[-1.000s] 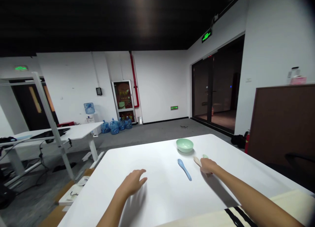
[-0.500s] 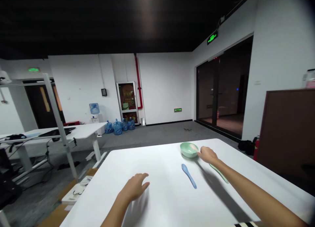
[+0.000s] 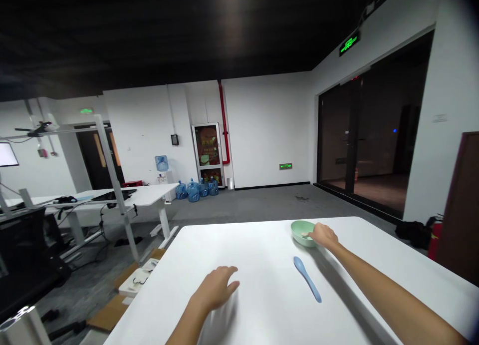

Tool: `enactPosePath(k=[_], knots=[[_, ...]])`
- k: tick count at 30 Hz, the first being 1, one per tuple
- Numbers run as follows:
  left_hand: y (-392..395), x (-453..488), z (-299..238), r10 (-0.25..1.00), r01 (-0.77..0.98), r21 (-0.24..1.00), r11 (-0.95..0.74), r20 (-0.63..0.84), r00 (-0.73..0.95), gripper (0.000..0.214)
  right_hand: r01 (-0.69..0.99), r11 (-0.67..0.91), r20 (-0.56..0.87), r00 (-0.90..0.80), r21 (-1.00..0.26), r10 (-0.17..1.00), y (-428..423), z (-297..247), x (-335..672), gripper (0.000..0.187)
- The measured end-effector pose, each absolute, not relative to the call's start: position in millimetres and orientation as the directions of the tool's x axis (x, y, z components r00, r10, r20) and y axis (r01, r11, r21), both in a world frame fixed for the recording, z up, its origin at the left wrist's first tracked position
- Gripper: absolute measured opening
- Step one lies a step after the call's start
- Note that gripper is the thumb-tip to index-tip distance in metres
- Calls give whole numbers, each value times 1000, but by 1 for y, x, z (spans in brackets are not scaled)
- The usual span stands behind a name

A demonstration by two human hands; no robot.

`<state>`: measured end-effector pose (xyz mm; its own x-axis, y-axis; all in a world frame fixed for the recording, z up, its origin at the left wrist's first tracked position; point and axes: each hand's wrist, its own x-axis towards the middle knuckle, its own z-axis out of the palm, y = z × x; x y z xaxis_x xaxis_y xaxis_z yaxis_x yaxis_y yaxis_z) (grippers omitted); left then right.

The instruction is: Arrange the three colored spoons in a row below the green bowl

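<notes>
A light green bowl (image 3: 298,228) sits toward the far edge of the white table. My right hand (image 3: 324,235) is at the bowl's right rim, fingers closed on a cream spoon (image 3: 305,234) whose head lies inside the bowl. Nearer to me, a blue spoon (image 3: 307,279) rests flat on the table, angled down to the right. My left hand (image 3: 217,287) hovers over the table to the left of the spoon, thumb and fingers apart and holding nothing. My right forearm covers the spot where a green spoon showed earlier.
The white table (image 3: 239,245) fills the front. Cardboard and a white tray (image 3: 139,281) lie on the left by its edge. Farther off are a second desk (image 3: 157,192), several blue water bottles (image 3: 193,191), and glass doors (image 3: 337,145). A fire extinguisher (image 3: 434,237) stands at right.
My view has turned left, so everything sits farther right in the picture. My right hand has lowered the cream spoon into the bowl. My left hand stays open over the table.
</notes>
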<state>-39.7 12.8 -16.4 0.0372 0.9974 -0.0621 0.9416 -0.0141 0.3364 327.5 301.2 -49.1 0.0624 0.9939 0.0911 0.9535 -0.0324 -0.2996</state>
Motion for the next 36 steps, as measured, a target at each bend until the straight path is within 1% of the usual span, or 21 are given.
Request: enactPosePath(k=[3, 5, 10, 15, 18, 22, 25, 30, 36], knots=[[14, -41, -18, 998, 940, 339, -26, -49, 45, 55, 953, -36, 74, 61, -302, 995, 307, -58, 328, 38], [14, -42, -19, 998, 940, 341, -24, -47, 43, 55, 953, -30, 72, 54, -301, 996, 309, -62, 328, 37], [15, -43, -21, 998, 937, 347, -32, -35, 47, 55, 957, -14, 59, 32, -291, 998, 305, -60, 331, 41], [15, -41, -18, 998, 943, 331, -23, -48, 41, 54, 952, 19, 94, 10, -307, 996, 277, -39, 339, 49], [14, -41, -16, 998, 946, 321, -39, -28, 50, 53, 941, 73, 164, -18, -332, 986, 246, -27, 347, 53], [15, -42, -17, 999, 952, 303, -36, -3, 38, 53, 907, 226, 215, -156, -354, 964, 203, -24, 355, 63], [16, -42, -17, 999, 954, 297, -36, -7, 40, 53, 890, 295, 201, -237, -347, 951, 177, -31, 357, 67], [11, -40, -14, 999, 953, 299, -50, 5, 51, 52, 887, 322, 150, -288, -331, 946, 154, -46, 357, 81], [8, -37, -8, 999, 958, 287, -28, -28, 38, 54, 887, 319, 104, -301, -335, 948, 149, -58, 354, 77]])
